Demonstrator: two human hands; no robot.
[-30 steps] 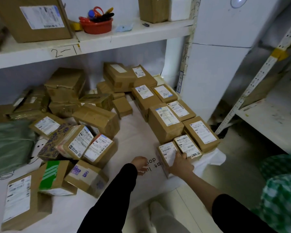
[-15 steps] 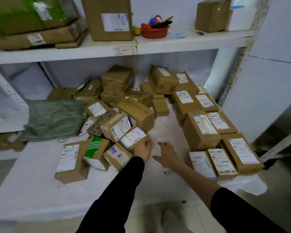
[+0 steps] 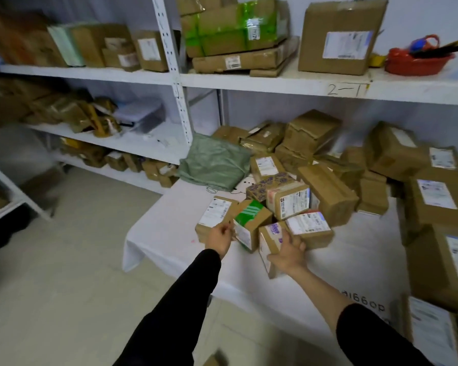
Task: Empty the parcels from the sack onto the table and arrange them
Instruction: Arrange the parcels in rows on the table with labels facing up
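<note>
The parcels (image 3: 328, 191) are already out and lie in a loose heap on the white-covered table (image 3: 169, 233), with the emptied green sack (image 3: 214, 165) slumped flat at the heap's far-left edge, against the shelf post. At the near edge of the heap sit three small boxes close together: a flat labelled box (image 3: 214, 212), a green-striped box (image 3: 249, 220) tipped on its corner beside it, and a purple-stamped box (image 3: 271, 233) that leans out towards the table's front edge. A tidier row of larger parcels (image 3: 434, 196) lines the right side, so the arranging looks partly done. The main risk lies in that leaning pile: pulling the purple-stamped box free could let the white-labelled parcel (image 3: 308, 223) resting against it slide, and the green-striped box (balanced rather than flat) could topple off the front onto the floor. The right hand (image 3: 288, 250) grips the purple-stamped box, thumb over its top and fingers curled round its right side. The left hand (image 3: 218, 237) hovers at the near corner of the flat labelled box with its fingers curled in; whether it pinches that box or merely touches it cannot be told. Beyond, white shelves (image 3: 117, 75) carry more cartons and a red basket (image 3: 418, 62)
</note>
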